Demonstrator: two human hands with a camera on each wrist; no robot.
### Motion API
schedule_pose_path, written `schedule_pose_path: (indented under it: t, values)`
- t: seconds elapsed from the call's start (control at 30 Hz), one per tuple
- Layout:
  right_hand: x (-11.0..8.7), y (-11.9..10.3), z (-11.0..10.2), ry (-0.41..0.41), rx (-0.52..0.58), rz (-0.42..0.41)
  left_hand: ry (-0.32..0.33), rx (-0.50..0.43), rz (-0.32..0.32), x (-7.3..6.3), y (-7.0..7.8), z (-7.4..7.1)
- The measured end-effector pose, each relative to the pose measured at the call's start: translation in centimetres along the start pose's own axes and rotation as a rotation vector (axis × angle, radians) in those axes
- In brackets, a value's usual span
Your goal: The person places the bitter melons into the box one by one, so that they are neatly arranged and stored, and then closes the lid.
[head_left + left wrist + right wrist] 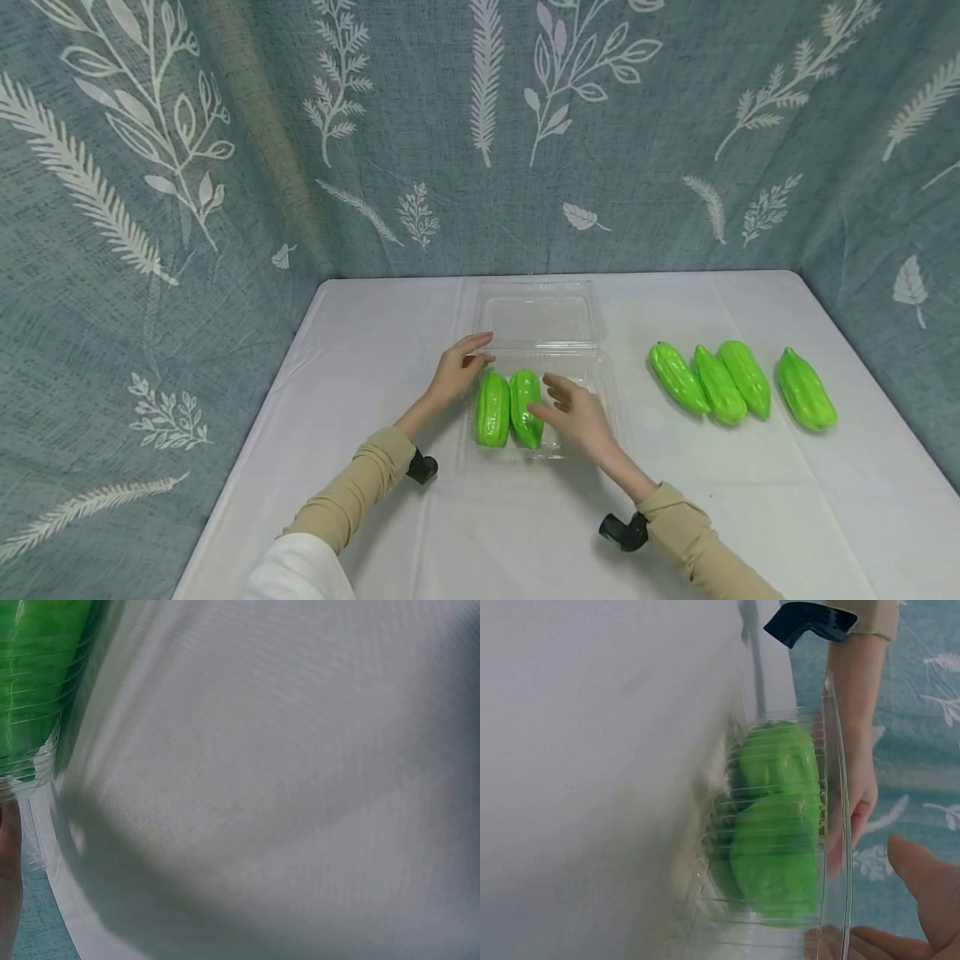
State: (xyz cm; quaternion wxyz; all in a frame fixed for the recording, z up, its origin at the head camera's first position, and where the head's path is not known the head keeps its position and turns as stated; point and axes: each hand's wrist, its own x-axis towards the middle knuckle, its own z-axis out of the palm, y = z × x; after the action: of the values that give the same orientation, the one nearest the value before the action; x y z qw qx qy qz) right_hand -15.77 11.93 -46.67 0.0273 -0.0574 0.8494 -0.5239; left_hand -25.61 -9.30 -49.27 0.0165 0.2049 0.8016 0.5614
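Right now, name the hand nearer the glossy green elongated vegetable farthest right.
Right. The right hand is left of that vegetable; the left hand is farther left, by the clear plastic container.

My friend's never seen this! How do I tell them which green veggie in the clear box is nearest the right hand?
On the white table, find the open clear box. Two green veggies lie side by side inside: yours is the right veggie, nearer the right hand. Unlike the left veggie, its pointed end faces the person.
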Motion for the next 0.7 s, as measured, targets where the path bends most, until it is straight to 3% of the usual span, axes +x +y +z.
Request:
schedule_pose_path:
  t: [0.3,0.4,0.53,0.7]
  values:
    - [0.1,-0.1,-0.5,-0.015,-0.006,-0.019,-0.017,0.002,0.019,-0.2,1.2,-0.3]
    - [0.1,-0.1,-0.9,-0.015,-0.015,-0.021,-0.004,0.006,0.034,0.1,0.2,-0.1]
    - [0.0,0.0,-1.3,-0.012,-0.015,-0.02,0.005,0.017,0.021,-0.1,0.4,0.0]
    - [-0.1,0.3,-1.5,0.005,-0.004,-0.028,-0.01,0.015,0.007,-0.7,3.1,-0.4]
